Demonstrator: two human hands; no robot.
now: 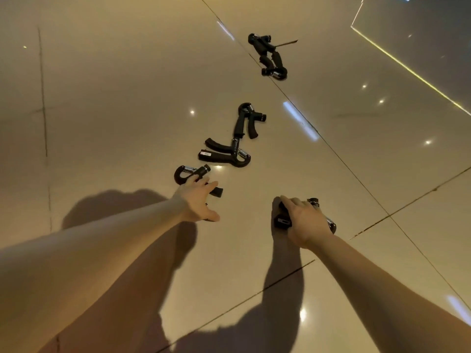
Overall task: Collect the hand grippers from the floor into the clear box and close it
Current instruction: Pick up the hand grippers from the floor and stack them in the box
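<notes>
Several black hand grippers with steel springs lie on a glossy beige tiled floor. My left hand (pixel 197 200) reaches over the nearest one (pixel 188 173), fingers spread on its handles and thumb out to the side. My right hand (pixel 304 220) curls round another hand gripper (pixel 283 221) and holds it by the handles, its spring sticking out to the right. Farther off lie one gripper (pixel 224 155), another (pixel 248 122) just beyond it, and two more together (pixel 270 56) at the back. The clear box is not in view.
Dark grout lines (pixel 331 151) cross the floor diagonally. A lit strip edges a dark panel (pixel 420 34) at the top right. Shadows of my arms fall on the tiles near me.
</notes>
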